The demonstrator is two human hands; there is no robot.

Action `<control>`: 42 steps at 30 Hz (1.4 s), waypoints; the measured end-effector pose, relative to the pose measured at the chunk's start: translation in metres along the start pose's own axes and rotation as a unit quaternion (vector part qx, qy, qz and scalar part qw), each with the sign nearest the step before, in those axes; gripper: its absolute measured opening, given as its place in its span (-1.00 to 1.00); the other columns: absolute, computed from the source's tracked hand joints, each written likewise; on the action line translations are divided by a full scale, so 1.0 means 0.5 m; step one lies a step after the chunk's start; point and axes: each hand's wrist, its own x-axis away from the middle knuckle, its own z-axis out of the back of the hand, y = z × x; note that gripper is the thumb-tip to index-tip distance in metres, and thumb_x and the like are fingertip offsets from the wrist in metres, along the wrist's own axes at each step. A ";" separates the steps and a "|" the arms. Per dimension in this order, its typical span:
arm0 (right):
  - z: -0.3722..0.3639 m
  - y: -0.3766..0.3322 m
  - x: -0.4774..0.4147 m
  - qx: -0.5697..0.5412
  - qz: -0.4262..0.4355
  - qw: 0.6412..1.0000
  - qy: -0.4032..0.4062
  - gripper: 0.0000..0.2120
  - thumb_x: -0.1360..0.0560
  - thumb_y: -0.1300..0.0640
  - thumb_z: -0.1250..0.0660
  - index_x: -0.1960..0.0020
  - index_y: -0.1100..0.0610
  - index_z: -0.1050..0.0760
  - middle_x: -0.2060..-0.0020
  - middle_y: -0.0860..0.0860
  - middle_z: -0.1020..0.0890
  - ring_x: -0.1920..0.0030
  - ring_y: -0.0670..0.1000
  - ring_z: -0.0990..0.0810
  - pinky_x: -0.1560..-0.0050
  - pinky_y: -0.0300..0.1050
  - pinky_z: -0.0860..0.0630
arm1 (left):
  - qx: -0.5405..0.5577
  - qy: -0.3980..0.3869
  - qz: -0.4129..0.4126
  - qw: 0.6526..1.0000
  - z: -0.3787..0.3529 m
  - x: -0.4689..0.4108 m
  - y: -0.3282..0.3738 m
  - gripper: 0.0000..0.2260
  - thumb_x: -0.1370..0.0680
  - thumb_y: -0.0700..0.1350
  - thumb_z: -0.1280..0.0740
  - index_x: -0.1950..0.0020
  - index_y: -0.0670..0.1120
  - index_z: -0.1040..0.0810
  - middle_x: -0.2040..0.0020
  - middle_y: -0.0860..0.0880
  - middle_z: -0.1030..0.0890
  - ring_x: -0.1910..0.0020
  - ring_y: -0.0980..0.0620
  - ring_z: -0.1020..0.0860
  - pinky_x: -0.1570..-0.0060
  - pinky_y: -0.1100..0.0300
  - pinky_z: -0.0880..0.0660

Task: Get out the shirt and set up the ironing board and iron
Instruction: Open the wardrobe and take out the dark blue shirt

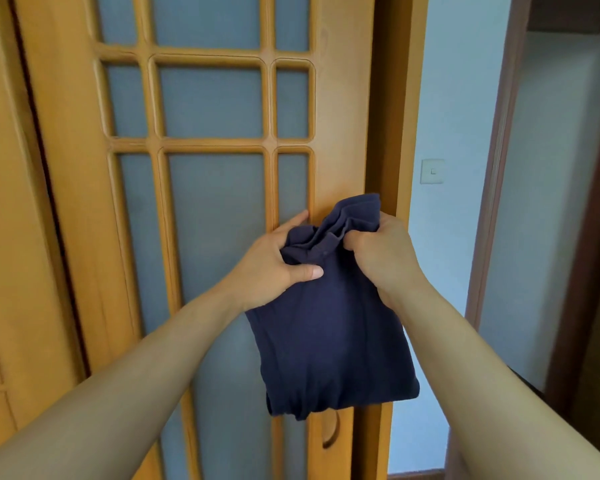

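Observation:
A folded navy blue shirt (333, 334) hangs in front of me, held up by its collar end. My left hand (271, 268) grips the left side of the collar, thumb pressed across the front. My right hand (381, 254) is closed on the bunched collar at the right. The shirt's lower folded part dangles free below both hands. No ironing board or iron is in view.
A wooden sliding door (201, 140) with frosted glass panes fills the view right behind the shirt, its recessed pull (331, 433) low down. A pale wall with a light switch (432, 171) lies to the right, then a dark door frame (492, 202).

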 end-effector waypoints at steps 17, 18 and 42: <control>0.094 -0.013 0.005 -0.034 0.038 0.994 0.095 -0.88 -0.38 0.36 -0.20 0.29 0.20 -0.35 0.41 0.03 -0.39 0.33 -0.02 -0.31 0.30 -0.13 -0.29 | -0.134 -0.046 -0.099 0.985 -0.034 -0.018 0.148 -0.69 -0.47 -0.10 -0.39 -0.19 0.15 -0.51 0.01 0.32 -0.60 -0.01 0.33 -0.55 -0.02 0.38 -0.44; 0.113 -0.012 0.005 -0.038 0.039 0.992 0.112 -0.90 -0.37 0.36 -0.20 0.30 0.24 -0.33 0.41 0.03 -0.38 0.32 -0.02 -0.30 0.29 -0.13 -0.28 | -0.156 -0.051 -0.116 0.980 -0.050 -0.025 0.166 -0.68 -0.48 -0.07 -0.38 -0.21 0.15 -0.50 -0.02 0.28 -0.61 -0.01 0.29 -0.54 -0.02 0.38 -0.44; 0.950 0.178 0.155 0.161 -0.105 0.861 0.472 -0.88 -0.34 0.41 -0.27 0.18 0.25 -0.51 0.40 0.03 -0.50 0.33 -0.02 -0.42 0.38 -0.20 -0.31 | -0.009 -0.319 -0.314 0.894 -0.972 -0.256 0.410 -0.61 -0.47 0.07 -0.36 -0.29 0.19 -0.43 -0.08 0.10 -0.63 -0.09 -0.02 -0.56 -0.07 0.06 -0.48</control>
